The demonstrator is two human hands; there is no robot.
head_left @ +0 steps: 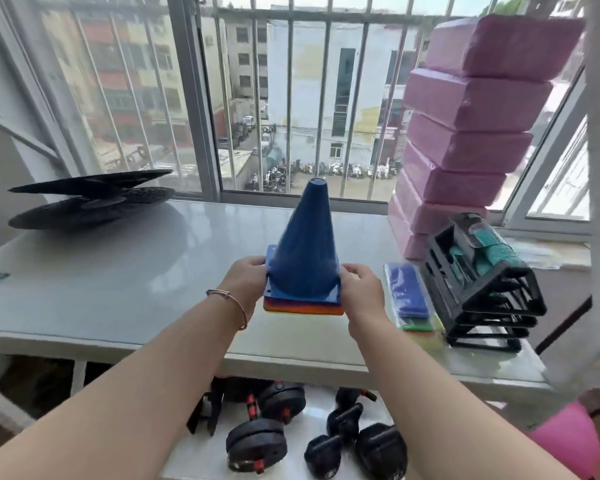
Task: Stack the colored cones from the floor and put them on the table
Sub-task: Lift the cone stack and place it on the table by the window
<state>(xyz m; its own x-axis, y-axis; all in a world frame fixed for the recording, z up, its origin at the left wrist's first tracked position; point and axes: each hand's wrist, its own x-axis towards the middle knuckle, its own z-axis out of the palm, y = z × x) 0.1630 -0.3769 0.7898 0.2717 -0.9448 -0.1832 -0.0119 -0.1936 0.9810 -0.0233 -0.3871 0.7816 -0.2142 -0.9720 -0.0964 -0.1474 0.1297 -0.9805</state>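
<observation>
A stack of cones (305, 251) with a blue cone on top stands upright over the middle of the white table (125, 271). Purple, red and orange base edges show under the blue base. My left hand (245, 284) grips the stack's base on its left side, and my right hand (361, 292) grips it on the right. I cannot tell whether the bottom base touches the tabletop or hangs just above it.
Black perforated discs (90, 202) lie at the table's back left. Pink foam blocks (465, 133) are piled at the back right, with black stacked frames (482, 289) and flat coloured packets (409, 296) in front. Dumbbells (257, 441) lie on the floor under the table.
</observation>
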